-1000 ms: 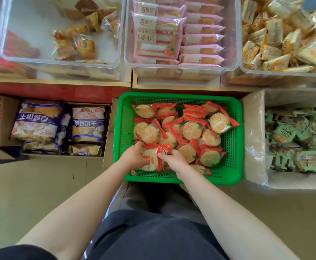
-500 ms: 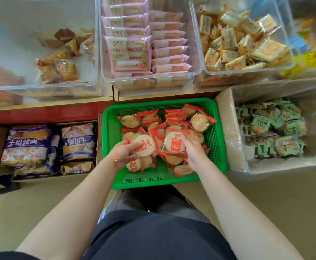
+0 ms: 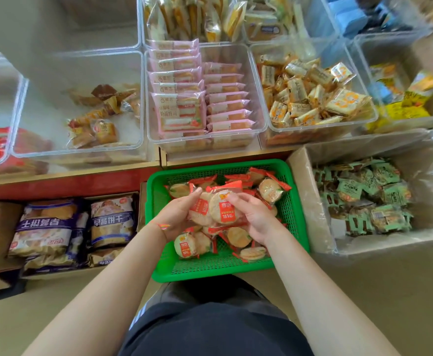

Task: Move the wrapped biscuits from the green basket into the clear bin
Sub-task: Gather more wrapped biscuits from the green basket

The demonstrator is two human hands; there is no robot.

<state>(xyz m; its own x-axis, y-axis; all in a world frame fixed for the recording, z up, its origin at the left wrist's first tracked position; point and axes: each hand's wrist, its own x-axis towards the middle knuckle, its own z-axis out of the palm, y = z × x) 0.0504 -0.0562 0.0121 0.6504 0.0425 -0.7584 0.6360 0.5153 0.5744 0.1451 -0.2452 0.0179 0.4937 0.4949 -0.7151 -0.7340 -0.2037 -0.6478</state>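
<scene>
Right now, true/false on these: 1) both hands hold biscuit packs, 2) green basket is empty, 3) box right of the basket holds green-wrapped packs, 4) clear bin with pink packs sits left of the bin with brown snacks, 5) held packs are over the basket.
1) True. The left hand and right hand together grip a bunch of wrapped biscuits.
2) False. The green basket has many red-wrapped packs in it.
3) True. The cardboard box holds green-wrapped packs.
4) False. The pink-pack bin is right of the brown-snack bin.
5) True. They are held above the basket.
</scene>
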